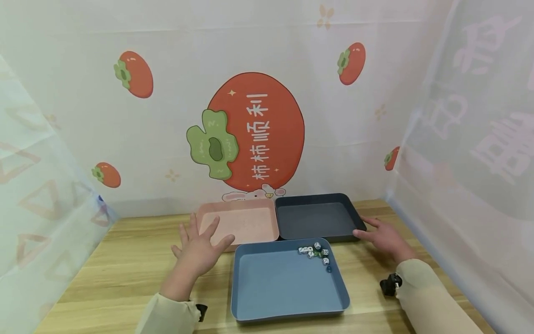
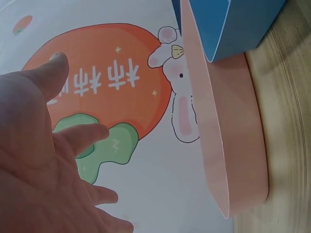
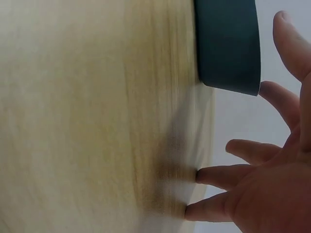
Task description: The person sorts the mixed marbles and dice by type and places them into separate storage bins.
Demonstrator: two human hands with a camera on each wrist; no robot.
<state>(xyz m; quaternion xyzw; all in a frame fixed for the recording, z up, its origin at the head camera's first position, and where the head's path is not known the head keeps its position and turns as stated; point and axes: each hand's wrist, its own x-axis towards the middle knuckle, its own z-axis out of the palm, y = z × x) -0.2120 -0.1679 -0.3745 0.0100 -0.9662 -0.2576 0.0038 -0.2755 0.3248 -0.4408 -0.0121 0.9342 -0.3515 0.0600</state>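
My left hand hovers with spread fingers over the left end of a pink tray; in the left wrist view that hand holds nothing. My right hand is beside the right front corner of a dark navy tray, fingers apart. The right wrist view has its index finger close to the tray's corner; whether they touch I cannot tell. Nearest the front lies a blue tray. Several white dice, small green pieces and a blue bead-like ball sit in its far right corner.
All three trays rest on a wooden table, the pink and navy ones side by side behind the blue one. A white curtain printed with persimmons stands at the back, and hanging sheets flank both sides.
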